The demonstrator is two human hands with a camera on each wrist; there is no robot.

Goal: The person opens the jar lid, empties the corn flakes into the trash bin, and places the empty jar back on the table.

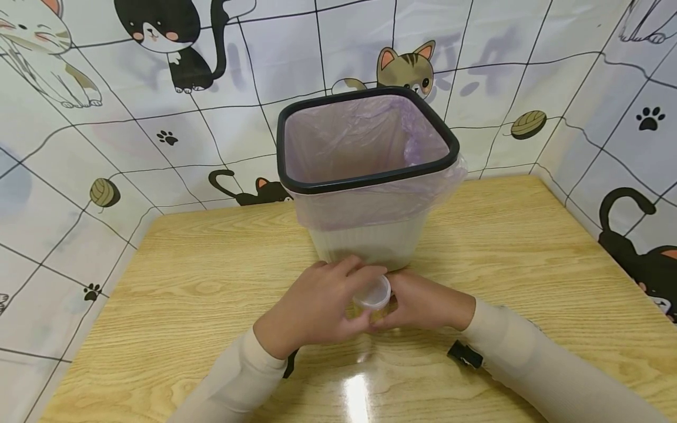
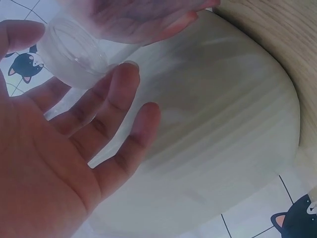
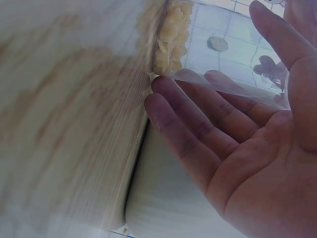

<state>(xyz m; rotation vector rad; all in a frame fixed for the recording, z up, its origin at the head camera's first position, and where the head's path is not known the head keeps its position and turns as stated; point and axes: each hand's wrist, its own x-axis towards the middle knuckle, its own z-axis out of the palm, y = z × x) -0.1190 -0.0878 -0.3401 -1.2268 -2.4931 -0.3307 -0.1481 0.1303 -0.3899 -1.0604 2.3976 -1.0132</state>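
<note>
A clear plastic jar (image 3: 218, 49) with a translucent screw lid (image 1: 373, 292) stands upright on the table, in front of a bin. Pale yellow pieces (image 3: 171, 37) lie in its bottom, seen through the wall in the right wrist view. My left hand (image 1: 319, 305) reaches over from the left and grips the lid (image 2: 74, 52) between thumb and fingers. From the other side my right hand (image 1: 431, 302) holds the jar's body, fingers along the far side and thumb at the near side. Both hands hide much of the jar in the head view.
The white bin (image 1: 370, 241) with a black rim (image 1: 370, 183) and a purple liner bag (image 1: 349, 141) stands just behind the hands. Cat-patterned sheeting (image 1: 285, 53) encloses the wooden table (image 1: 211, 282) at the back and sides. A dark strap clip (image 1: 465, 354) hangs by the right sleeve.
</note>
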